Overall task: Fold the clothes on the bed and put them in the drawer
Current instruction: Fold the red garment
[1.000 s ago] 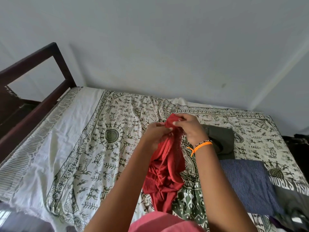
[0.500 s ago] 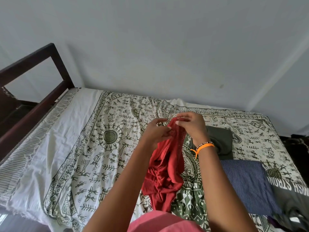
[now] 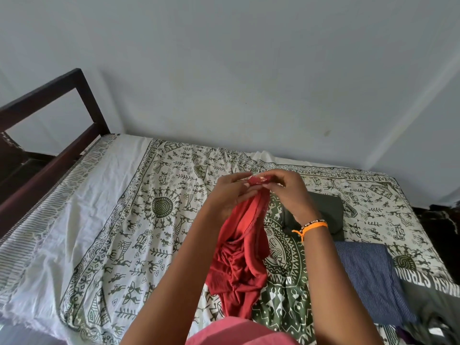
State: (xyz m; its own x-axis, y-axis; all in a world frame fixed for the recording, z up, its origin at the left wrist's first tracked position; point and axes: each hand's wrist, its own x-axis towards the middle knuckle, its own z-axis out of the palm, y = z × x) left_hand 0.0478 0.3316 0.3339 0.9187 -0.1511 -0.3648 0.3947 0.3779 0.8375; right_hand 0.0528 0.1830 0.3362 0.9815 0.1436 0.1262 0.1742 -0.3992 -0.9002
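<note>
Centre frame, the left hand and right hand both pinch the top edge of a red garment; it hangs over the printed bedsheet; folded dark clothes lie at right.

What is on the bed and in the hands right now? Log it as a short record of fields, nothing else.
held item: red garment, top edge lifted, the rest hanging bunched onto the bed
left hand: pinches the garment's top edge
right hand: pinches the same edge, orange band on the wrist
folded on bed: dark green garment, striped blue garment
surface: printed bedsheet
drawer: not in view
</note>
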